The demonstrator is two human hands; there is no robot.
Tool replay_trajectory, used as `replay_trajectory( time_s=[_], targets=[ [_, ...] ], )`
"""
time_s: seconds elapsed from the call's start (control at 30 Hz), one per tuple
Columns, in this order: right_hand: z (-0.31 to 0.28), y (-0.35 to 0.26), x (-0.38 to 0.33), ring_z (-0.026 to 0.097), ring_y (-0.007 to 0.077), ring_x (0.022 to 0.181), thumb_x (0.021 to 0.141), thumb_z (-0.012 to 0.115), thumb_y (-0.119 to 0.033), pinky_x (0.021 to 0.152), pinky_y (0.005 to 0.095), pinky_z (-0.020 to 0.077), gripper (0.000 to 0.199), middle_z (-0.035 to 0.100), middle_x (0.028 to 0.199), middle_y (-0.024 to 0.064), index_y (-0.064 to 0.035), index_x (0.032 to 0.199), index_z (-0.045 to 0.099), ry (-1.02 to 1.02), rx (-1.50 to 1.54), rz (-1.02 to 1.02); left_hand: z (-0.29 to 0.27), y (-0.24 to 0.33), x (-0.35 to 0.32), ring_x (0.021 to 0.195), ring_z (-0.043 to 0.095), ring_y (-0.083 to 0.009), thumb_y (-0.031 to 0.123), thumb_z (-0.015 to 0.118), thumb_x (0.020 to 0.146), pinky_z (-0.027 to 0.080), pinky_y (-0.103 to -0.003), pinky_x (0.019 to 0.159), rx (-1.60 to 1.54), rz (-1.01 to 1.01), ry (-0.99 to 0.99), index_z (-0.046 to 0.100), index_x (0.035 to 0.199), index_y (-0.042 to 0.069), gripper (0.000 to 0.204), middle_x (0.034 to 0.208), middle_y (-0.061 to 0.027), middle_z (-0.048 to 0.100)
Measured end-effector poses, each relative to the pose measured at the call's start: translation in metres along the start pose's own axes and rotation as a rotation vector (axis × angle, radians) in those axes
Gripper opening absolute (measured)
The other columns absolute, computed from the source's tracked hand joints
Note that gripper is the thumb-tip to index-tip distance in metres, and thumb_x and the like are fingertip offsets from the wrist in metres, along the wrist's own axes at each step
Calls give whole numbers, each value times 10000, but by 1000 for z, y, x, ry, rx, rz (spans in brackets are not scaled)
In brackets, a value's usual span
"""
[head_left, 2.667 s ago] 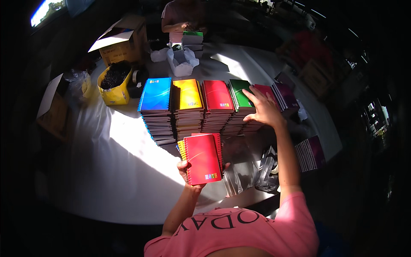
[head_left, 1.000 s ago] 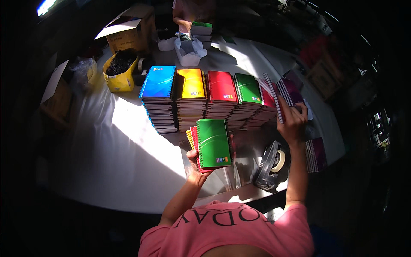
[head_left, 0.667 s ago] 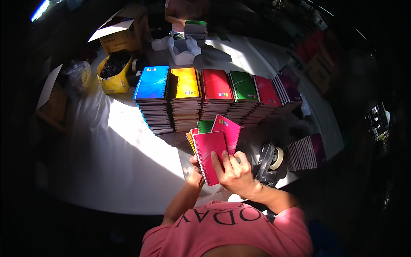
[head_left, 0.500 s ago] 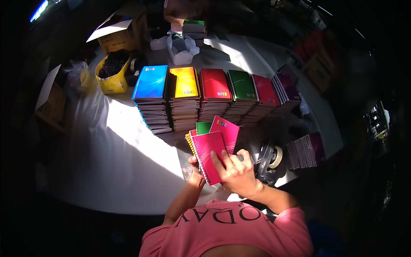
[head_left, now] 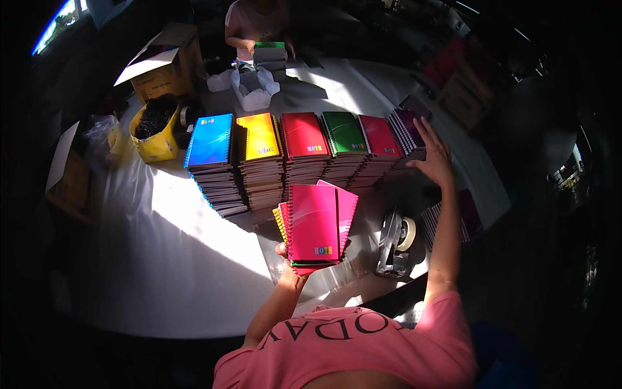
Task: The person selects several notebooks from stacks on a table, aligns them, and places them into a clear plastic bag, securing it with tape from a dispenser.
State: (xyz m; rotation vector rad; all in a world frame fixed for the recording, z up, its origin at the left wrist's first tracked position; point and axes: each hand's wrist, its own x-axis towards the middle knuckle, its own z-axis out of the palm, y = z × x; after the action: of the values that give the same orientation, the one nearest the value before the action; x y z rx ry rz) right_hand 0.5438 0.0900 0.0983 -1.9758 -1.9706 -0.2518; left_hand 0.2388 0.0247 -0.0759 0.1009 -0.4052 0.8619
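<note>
My left hand (head_left: pixel 291 267) grips a small bunch of spiral notebooks (head_left: pixel 313 220) from below, a pink one on top. Red, yellow and green edges show beneath it; most of the fingers are hidden under the bunch. Stretched out to the far right, my right hand (head_left: pixel 433 154) is open, fingers apart, beside the stack of purple notebooks (head_left: pixel 406 133). A row of tall stacks runs leftward from there: pink notebooks (head_left: pixel 380 135), green notebooks (head_left: pixel 345 133), red notebooks (head_left: pixel 303 135), yellow notebooks (head_left: pixel 260 139) and blue notebooks (head_left: pixel 210 141).
A tape dispenser (head_left: pixel 396 243) stands right of the bunch, near more purple notebooks (head_left: pixel 470 217). At the far left are a yellow container (head_left: pixel 155 139) of black stuff and cardboard boxes (head_left: pixel 162 81). Across the table (head_left: pixel 194 279), a person (head_left: pixel 249 29) stands behind a white plastic bag (head_left: pixel 256 91).
My right hand has left the bunch and reached out right to the purple stack. The bunch in my left hand is now more upright, with its pink notebooks lying closer together.
</note>
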Motion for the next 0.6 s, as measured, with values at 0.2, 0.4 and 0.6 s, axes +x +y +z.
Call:
replay_trajectory(
  time_s=[0.2, 0.4, 0.6],
  targets=[
    [63, 79, -24, 570, 226, 1124, 791, 658, -48, 991, 478, 383, 394, 626, 1153, 100, -97, 1179, 608, 420, 164, -26, 4, 2, -3, 1254, 408, -407, 355, 755, 463, 285, -625, 1046, -65, 37, 122, 322, 1415, 161, 1064, 1394, -166, 397],
    [32, -61, -48, 540, 232, 1167, 798, 652, 8, 1022, 451, 379, 126, 655, 1068, 82, -29, 918, 644, 205, 1443, -391, 7, 1, -18, 1280, 391, -362, 441, 782, 465, 273, -605, 1061, -50, 82, 277, 330, 1408, 143, 1087, 1396, -141, 407],
    [39, -145, -73, 317, 212, 1354, 741, 588, 43, 1093, 607, 156, 528, 416, 1404, -13, -192, 1210, 525, -366, 384, -855, 12, -6, -39, 1273, 406, -329, 487, 770, 560, 326, -531, 1056, 156, 157, 305, 305, 1409, 101, 1043, 1387, -141, 411]
  ],
)
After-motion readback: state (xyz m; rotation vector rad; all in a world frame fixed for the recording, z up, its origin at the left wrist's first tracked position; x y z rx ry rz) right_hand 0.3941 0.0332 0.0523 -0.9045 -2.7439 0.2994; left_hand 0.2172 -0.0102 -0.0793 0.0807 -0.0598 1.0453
